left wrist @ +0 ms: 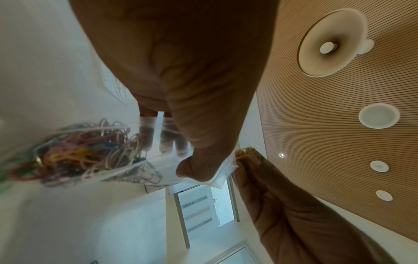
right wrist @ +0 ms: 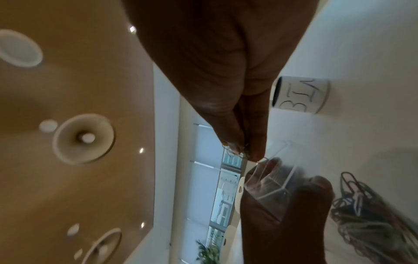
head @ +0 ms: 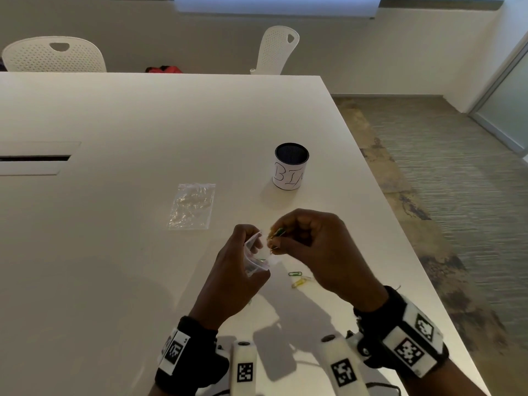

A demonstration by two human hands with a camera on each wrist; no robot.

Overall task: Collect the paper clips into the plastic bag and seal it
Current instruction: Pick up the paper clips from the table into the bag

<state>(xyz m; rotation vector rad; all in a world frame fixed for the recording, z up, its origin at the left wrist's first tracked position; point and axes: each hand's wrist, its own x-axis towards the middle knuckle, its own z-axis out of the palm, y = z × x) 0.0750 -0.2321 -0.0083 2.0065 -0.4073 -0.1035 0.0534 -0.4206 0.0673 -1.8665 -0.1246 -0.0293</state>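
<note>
Left hand (head: 228, 278) raised just above the white table (head: 114, 124), fingers and thumb curled round the mouth of a small clear plastic bag (head: 255, 260), holding it open. From the left wrist view: thumb pressed on the bag's rim, fingertips (left wrist: 167, 144) visible through the film behind it, bag body (left wrist: 95, 151) hanging toward the table and packed with a tangle of paper clips (left wrist: 74, 153) in red, yellow, blue, pink, white.

Right hand (head: 317, 250) just beside the left, fingers curled narrow, thumb and forefinger pinching a small bunch of clips (head: 275, 235), green and yellowish wire showing at the tips. Pinched bunch right at the bag's open mouth, touching or nearly so; cannot tell which. Right wrist view: fingertips (right wrist: 255, 142) closed on thin wire, clear bag opening (right wrist: 271, 180) directly below, left thumb against its side.

Loose on the table, near the right hand's heel: one green clip (head: 295, 273), and just beside it yellow clips (head: 300, 282).

Second clear bag (head: 192, 206) lying flat on the table, beyond the left hand, apart from both hands; contents not clear.

Black mesh cup (head: 291, 165) with a white paper wrap, hand-lettered "BIN", upright on the table beyond the right hand.

Two white perforated chairs (head: 54, 55) past the far table edge. Wrist straps with black-and-white markers on both forearms.
</note>
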